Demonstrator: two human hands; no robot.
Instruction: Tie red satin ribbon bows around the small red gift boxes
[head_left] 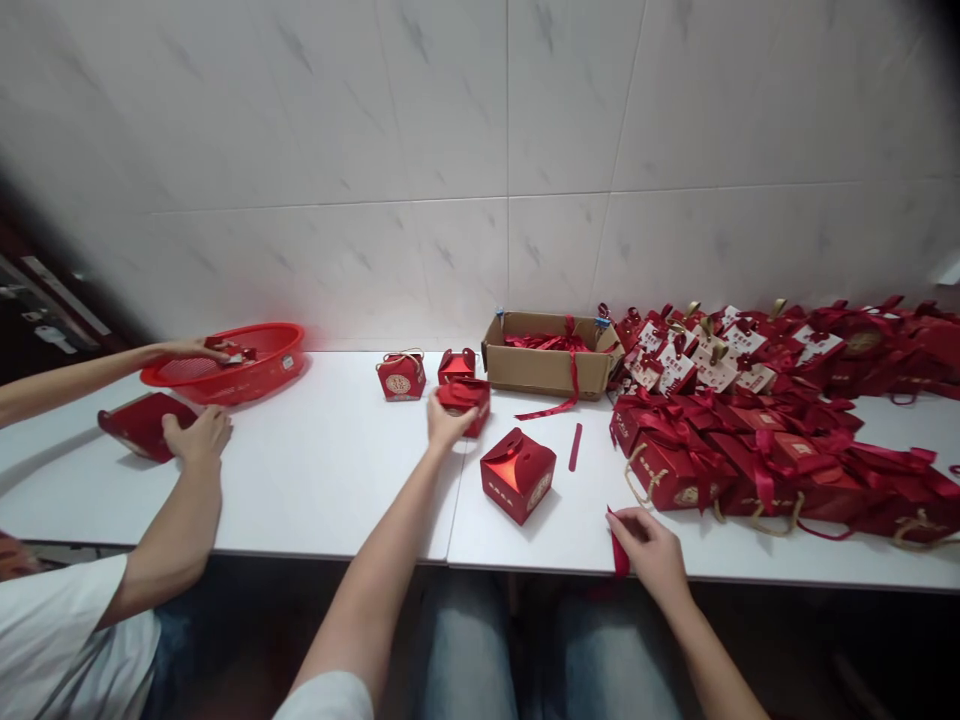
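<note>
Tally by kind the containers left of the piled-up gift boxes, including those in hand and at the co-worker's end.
Red gift boxes: 5
Open cardboard box: 1
Red mesh basket: 1
Total: 7

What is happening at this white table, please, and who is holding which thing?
The person's left hand grasps a small red box, while the right hand pinches a dark red ribbon at the table's front edge. Another closed box stands between them. On the left, a co-worker has one hand at a red basket and the other at a tilted box. Ribbon-tied boxes crowd the right.
</note>
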